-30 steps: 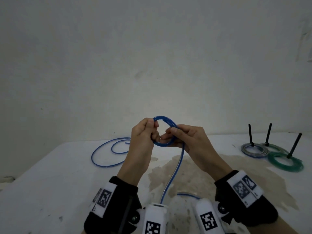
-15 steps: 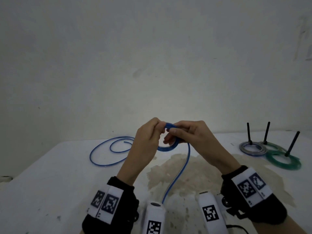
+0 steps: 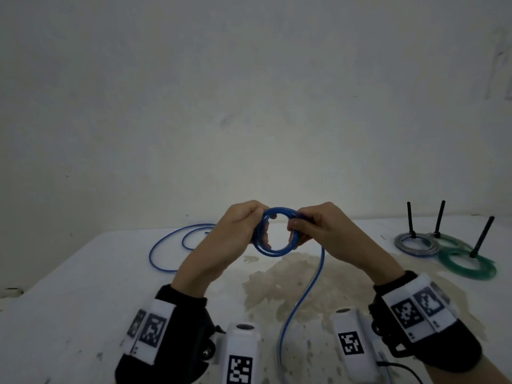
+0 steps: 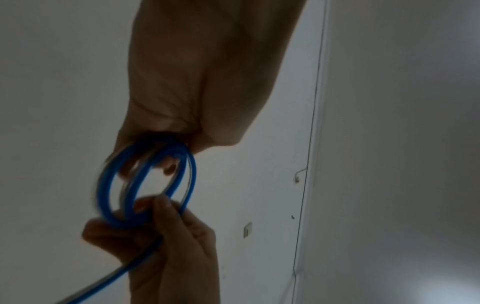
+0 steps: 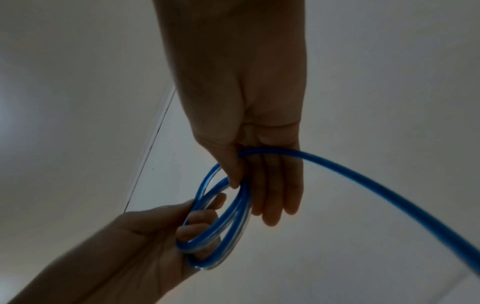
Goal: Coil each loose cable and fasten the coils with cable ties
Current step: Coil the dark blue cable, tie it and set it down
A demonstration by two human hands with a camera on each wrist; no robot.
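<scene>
A small coil of blue cable [image 3: 273,250] is held up above the white table [image 3: 83,300], between both hands. My left hand [image 3: 243,225] grips the coil's left side, fingers curled round the loops [image 4: 145,185]. My right hand [image 3: 310,225] pinches the coil's right side between thumb and fingers [image 5: 233,197]. From the right hand the loose cable [image 3: 304,295] hangs down to the table's near edge. More of the blue cable [image 3: 166,245] lies in wide loops on the table at the back left.
At the back right lie a grey coil [image 3: 415,245] and two green coils [image 3: 468,266], each with an upright black cable tie [image 3: 482,236]. A brown stain [image 3: 277,286] marks the table's middle. A plain wall stands behind.
The coil has grown by a loop and now faces me as an open ring. Both hands have shifted to its two sides. The loose loops on the table have drawn in a little.
</scene>
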